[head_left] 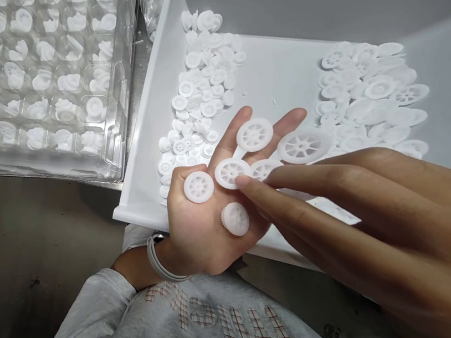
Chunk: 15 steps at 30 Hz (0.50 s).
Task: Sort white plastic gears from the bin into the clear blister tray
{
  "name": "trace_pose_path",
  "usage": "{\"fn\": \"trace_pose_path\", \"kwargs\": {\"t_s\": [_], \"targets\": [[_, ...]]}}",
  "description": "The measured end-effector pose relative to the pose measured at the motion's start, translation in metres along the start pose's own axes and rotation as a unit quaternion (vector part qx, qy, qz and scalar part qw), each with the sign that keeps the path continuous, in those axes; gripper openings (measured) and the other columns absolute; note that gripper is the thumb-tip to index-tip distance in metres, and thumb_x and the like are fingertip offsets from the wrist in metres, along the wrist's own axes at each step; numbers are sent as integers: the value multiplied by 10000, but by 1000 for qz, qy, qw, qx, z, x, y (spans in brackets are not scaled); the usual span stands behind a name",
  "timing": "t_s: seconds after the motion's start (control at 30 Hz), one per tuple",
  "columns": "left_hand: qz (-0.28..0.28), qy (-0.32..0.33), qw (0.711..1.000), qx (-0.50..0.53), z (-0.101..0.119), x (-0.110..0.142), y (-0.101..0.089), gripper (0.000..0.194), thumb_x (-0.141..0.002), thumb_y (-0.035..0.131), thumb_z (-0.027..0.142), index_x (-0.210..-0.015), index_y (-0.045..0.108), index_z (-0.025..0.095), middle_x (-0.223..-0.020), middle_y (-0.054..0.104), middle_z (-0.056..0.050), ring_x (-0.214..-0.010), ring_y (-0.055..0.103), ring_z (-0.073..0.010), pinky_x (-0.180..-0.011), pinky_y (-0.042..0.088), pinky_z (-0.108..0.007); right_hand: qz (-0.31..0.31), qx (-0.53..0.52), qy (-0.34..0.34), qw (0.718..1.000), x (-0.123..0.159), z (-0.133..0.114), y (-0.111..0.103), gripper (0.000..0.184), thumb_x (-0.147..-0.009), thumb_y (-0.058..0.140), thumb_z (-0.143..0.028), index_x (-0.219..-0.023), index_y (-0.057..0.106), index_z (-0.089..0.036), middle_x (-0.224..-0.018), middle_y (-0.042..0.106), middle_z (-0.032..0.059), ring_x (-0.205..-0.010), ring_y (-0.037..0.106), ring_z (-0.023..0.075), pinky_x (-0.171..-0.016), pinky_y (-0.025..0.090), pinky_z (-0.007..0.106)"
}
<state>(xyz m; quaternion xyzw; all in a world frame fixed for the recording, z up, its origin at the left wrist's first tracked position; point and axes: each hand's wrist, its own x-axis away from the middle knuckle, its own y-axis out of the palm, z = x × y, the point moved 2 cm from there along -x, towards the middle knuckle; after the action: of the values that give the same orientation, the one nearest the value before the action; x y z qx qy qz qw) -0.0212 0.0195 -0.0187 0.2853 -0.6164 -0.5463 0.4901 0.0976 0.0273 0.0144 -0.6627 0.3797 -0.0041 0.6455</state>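
White plastic wheels [198, 187] lie on the left hand [194, 226], which is palm up, its thumb bent against one rim and its other fingers spread. Being round discs, they have no longer side; most turn their spoked faces upward, their axle lines pointing out of the left palm. Nearer the left hand's heel, a toothed wheel [235, 219] is tilted, showing its ridged rim on the thumb side.

From the right of the left hand comes the right hand [405, 222], one fingertip touching the middle wheel [230, 171] and another at a half-covered wheel [265, 168]; whether they pinch, I cannot tell. A large wheel [304, 145] sits just past the left fingers, spokes up.

Under and beyond the left hand is a white tray [274, 67], with small wheels [195, 103] to its left and large discs [379, 87] to its right. Further left stands a clear box [118, 164] of filled compartments.
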Motion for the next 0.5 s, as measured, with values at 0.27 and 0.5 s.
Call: {"fn": "trace_pose_path", "kwargs": {"t_s": [0.27, 0.5], "targets": [[-10, 11, 1000, -23, -1, -1, 0, 495, -814, 296, 340, -1203, 600, 306, -1173, 681, 41, -1292, 560, -227, -1209, 312, -436, -2, -7, 1, 1000, -5, 1, 0, 207, -914, 465, -99, -1035, 626, -146, -933, 672, 69, -713, 554, 180, -560, 366, 360], [1, 7, 999, -32, 0, 1, 0, 493, -845, 287, 341, -1215, 612, 322, -1152, 698, 51, -1407, 424, -201, -1229, 268, -439, 8, -9, 13, 1000, -5, 1, -2, 166, -885, 533, -92, -989, 649, -149, -889, 671, 77, -698, 552, 169, -535, 368, 344]]}}
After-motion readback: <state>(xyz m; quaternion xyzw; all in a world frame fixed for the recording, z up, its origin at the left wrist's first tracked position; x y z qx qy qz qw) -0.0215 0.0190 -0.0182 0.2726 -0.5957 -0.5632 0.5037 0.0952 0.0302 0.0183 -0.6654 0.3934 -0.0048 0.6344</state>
